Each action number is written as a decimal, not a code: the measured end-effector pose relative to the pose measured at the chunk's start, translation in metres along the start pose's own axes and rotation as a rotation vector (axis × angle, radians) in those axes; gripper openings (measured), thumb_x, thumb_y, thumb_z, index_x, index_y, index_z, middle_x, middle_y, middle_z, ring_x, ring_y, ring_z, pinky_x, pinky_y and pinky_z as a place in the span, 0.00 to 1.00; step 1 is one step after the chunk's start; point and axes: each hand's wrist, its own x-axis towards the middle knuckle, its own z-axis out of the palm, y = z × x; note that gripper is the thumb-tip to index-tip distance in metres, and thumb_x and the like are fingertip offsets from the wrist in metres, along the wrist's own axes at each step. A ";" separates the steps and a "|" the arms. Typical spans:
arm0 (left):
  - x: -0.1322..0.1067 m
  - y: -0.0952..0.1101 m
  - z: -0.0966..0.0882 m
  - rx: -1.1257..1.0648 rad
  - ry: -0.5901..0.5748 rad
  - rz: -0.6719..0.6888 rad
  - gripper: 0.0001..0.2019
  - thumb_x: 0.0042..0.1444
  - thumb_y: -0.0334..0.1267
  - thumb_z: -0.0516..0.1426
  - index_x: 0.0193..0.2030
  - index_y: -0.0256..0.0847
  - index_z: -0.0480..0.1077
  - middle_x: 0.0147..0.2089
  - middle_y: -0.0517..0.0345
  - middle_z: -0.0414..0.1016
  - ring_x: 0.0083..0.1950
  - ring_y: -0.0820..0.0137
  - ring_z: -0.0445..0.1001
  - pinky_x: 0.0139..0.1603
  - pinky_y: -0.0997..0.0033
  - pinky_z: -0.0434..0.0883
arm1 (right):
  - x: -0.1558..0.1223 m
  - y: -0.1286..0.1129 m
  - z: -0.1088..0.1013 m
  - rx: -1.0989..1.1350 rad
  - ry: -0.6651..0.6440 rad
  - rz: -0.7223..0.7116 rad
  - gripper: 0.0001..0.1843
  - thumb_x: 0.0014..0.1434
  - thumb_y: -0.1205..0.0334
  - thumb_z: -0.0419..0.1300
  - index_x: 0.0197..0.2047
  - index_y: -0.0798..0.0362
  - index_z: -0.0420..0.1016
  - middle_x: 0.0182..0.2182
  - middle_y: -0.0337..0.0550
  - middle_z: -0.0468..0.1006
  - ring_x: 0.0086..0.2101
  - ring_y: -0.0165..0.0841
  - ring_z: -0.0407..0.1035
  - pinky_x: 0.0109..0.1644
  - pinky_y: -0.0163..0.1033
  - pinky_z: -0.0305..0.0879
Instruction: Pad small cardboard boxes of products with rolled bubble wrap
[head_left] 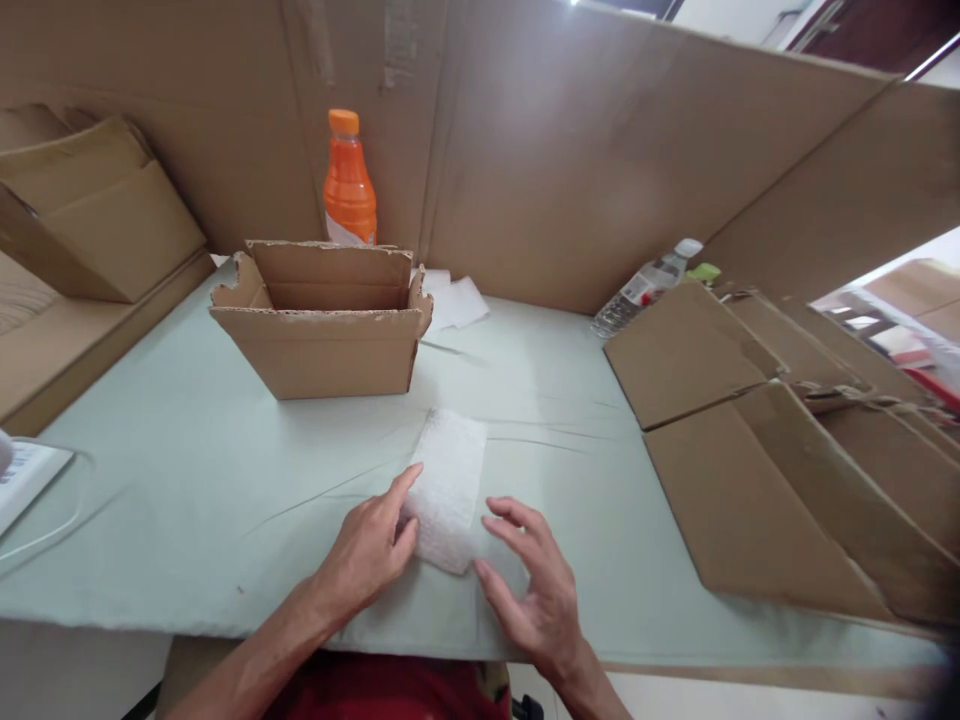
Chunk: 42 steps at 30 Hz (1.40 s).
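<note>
Wrap (450, 485) partly behind left hand (373, 540)

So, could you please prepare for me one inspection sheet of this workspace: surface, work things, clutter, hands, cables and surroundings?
Surface: pale green table covering, with some creases.
Work things: whitish packet, seemingly bubble wrap, lying flat between the hands.
Clutter: open cardboard box; orange bottle behind it; white pieces to its right; clear bottle beside the cardboard boxes at right.
Hands: left hand at the packet's left edge, thumb and index finger apart; right hand open near its right edge.
Cables: white cable near a white device at far left.
Surroundings: cardboard panels standing behind the table.
</note>
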 end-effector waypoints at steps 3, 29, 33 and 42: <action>0.009 0.002 0.002 0.135 -0.018 -0.013 0.32 0.60 0.33 0.50 0.72 0.38 0.54 0.31 0.58 0.78 0.33 0.64 0.76 0.36 0.67 0.68 | -0.007 -0.011 0.012 -0.106 -0.124 -0.135 0.17 0.59 0.70 0.60 0.51 0.50 0.72 0.50 0.49 0.76 0.52 0.44 0.69 0.53 0.51 0.66; -0.018 -0.015 0.008 0.031 0.131 0.085 0.24 0.63 0.40 0.49 0.65 0.41 0.64 0.39 0.54 0.81 0.36 0.64 0.79 0.39 0.63 0.76 | -0.008 -0.007 0.004 -0.097 -0.086 0.067 0.11 0.65 0.65 0.58 0.51 0.51 0.73 0.42 0.48 0.79 0.44 0.41 0.71 0.48 0.48 0.68; -0.006 -0.018 0.010 0.110 0.249 0.141 0.23 0.62 0.40 0.51 0.63 0.41 0.67 0.40 0.51 0.82 0.37 0.62 0.79 0.42 0.60 0.76 | -0.007 -0.010 0.012 -0.263 -0.275 -0.084 0.19 0.60 0.68 0.60 0.56 0.50 0.70 0.55 0.53 0.75 0.53 0.48 0.67 0.53 0.54 0.64; -0.027 -0.016 -0.001 -0.692 0.312 -0.269 0.37 0.57 0.54 0.60 0.68 0.40 0.57 0.57 0.41 0.73 0.51 0.58 0.78 0.47 0.56 0.78 | 0.010 0.005 0.032 -0.163 -0.218 0.097 0.14 0.65 0.70 0.55 0.51 0.52 0.74 0.44 0.49 0.82 0.41 0.41 0.73 0.46 0.48 0.66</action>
